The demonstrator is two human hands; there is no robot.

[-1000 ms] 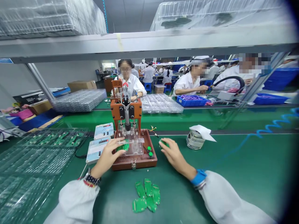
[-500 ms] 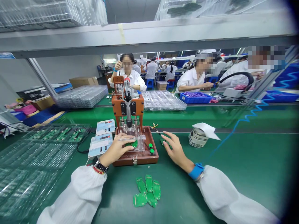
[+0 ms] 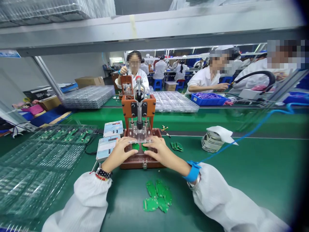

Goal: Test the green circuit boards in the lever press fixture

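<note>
My left hand [image 3: 120, 150] reaches to the left side of a clear fixture plate, its thumb and fingers around a green circuit board [image 3: 135, 147]. Beside it, my right hand [image 3: 161, 150] has thumb and fingertips at a second green circuit board [image 3: 145, 147] on the same plate. Fingers partly cover both boards. Over them stands an orange test press [image 3: 126, 108] with an upright metal toggle clamp [image 3: 139, 108], mounted on a brown box [image 3: 145, 164]. My right forearm hides the box's green buttons.
Loose green boards [image 3: 151, 204] lie in front of the press, and a small stack [image 3: 177, 146] lies to its right. Two meter boxes [image 3: 107, 149] and clear trays [image 3: 55, 154] stand left. A covered tin [image 3: 212, 141] sits right. A blue cord [image 3: 241, 137] runs from my right wrist.
My right hand has moved left from beside the small board stack onto the fixture, where a second board now shows. My left hand stays at its board. The view has shifted slightly.
</note>
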